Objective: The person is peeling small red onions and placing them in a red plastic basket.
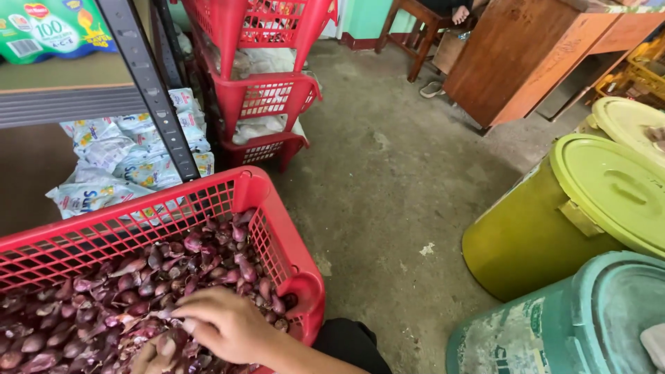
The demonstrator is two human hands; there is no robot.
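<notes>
Your right hand (222, 324) rests loosely curled, fingers down, on purple shallots (138, 277) in the red basket (287, 235); whether it grips any, I cannot tell.

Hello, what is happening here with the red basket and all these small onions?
A person sits beside a red plastic basket full of small purple shallots. The right hand lies on the heap with its fingers among the bulbs; the left hand shows only in part, at the bottom edge. To the right, on the concrete floor, stand a green lidded bucket and a teal one.
</notes>
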